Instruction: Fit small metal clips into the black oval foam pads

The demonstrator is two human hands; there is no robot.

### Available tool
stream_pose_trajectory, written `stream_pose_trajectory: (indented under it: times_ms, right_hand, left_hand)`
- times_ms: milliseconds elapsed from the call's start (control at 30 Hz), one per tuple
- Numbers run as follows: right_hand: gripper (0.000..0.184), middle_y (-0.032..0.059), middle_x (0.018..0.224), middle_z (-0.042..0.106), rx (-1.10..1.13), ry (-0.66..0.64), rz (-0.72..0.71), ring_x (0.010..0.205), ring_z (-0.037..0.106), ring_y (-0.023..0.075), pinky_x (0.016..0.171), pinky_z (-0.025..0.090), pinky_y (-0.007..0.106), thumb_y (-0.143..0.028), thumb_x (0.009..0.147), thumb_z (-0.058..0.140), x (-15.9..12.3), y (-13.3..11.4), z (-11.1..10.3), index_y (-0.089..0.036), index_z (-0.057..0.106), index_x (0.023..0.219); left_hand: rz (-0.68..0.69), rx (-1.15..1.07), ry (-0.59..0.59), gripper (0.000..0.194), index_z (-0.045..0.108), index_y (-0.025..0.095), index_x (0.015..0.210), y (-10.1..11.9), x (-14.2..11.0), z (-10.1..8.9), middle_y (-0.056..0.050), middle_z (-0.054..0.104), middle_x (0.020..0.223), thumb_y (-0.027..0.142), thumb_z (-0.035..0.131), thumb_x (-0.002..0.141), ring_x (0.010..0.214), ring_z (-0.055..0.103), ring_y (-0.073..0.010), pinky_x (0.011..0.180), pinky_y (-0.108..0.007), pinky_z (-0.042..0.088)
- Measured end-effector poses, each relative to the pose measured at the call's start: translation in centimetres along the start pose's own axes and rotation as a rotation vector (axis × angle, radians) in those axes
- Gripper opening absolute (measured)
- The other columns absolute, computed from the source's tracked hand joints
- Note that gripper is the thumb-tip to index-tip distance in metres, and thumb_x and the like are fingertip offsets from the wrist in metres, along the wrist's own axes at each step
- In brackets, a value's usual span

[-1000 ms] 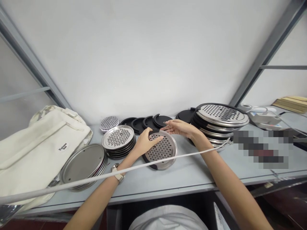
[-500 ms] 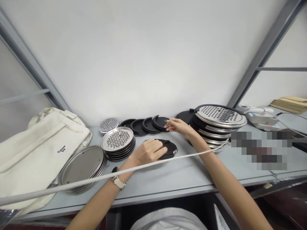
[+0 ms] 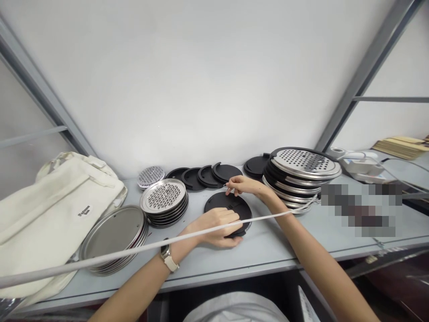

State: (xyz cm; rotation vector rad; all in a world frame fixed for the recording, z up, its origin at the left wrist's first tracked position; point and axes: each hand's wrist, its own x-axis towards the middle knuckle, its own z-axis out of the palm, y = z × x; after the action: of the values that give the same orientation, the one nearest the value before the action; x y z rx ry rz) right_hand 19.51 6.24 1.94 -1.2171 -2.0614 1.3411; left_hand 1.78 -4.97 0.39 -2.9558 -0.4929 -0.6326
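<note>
My left hand, with a watch on its wrist, grips the near left edge of a round black disc on the table. Its fingers lie over the top and the thumb is at the near rim; part of the disc is hidden under them. Just above the disc's far edge, my right hand pinches a small, thin metal piece, too small to name surely. Behind it, several black rings and discs overlap in a row. A stack of round grater plates stands left of my left hand.
Plain steel discs are stacked at left, beside a cream bag. A tall stack of perforated steel plates and black rims stands at right. A white cord stretches across in front. Grey posts frame the table.
The black disc has turned from tilted to flatter, showing its broad face. My left hand has shifted right and nearer to me around its edge. My right hand has moved left, toward the disc.
</note>
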Motion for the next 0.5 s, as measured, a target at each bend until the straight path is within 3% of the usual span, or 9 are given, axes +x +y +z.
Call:
stream_pose_trajectory:
  times_ms: [100,200,300,400,500]
  right_hand:
    - [0.031,0.0091,0.082,0.073,-0.035,0.043,-0.003,0.055,0.055,0.0094,0.049,0.037,0.021,-0.043,0.082,0.059,0.0,0.0,-0.1,-0.018,0.048,0.066]
    - [0.031,0.0075,0.080,0.072,-0.074,0.072,-0.006,0.055,0.055,0.0099,0.050,0.039,0.021,-0.042,0.081,0.060,0.0,0.2,-0.4,-0.018,0.050,0.064]
    - [0.031,0.0057,0.074,0.071,-0.116,0.102,0.013,0.054,0.054,0.0101,0.053,0.041,0.022,-0.040,0.079,0.062,0.3,0.7,-0.6,-0.018,0.052,0.060]
    - [0.028,0.0049,0.069,0.069,-0.147,0.096,0.049,0.052,0.055,0.0106,0.052,0.042,0.022,-0.037,0.077,0.064,0.4,1.1,-0.5,-0.018,0.053,0.058]
    - [0.025,0.0048,0.068,0.068,-0.164,0.075,0.073,0.051,0.054,0.0109,0.049,0.040,0.022,-0.033,0.075,0.065,0.1,0.9,-0.5,-0.018,0.054,0.058]
  left_hand:
    - [-0.128,-0.127,0.057,0.014,0.048,0.020,0.078,-0.1,0.0,-0.2,-0.002,0.055,0.071,0.032,0.053,0.083,0.066,0.052,-0.0167,0.064,-0.031,0.043]
    - [-0.365,-0.186,0.139,0.008,0.049,0.020,0.089,-0.6,0.1,-0.1,-0.003,0.056,0.081,0.027,0.050,0.086,0.075,0.054,-0.0170,0.072,-0.030,0.046]
    - [-0.549,-0.155,0.196,0.022,0.046,0.019,0.105,-1.3,-0.1,0.2,-0.007,0.054,0.098,0.029,0.051,0.087,0.093,0.054,-0.0216,0.084,-0.037,0.046]
    - [-0.584,-0.130,0.163,0.030,0.043,0.018,0.116,-2.0,-0.7,0.5,-0.011,0.050,0.108,0.031,0.047,0.090,0.106,0.050,-0.0254,0.092,-0.043,0.043]
    - [-0.543,-0.170,0.159,0.026,0.043,0.019,0.119,-2.5,-1.2,0.5,-0.011,0.049,0.109,0.025,0.035,0.095,0.108,0.050,-0.0234,0.095,-0.041,0.043]
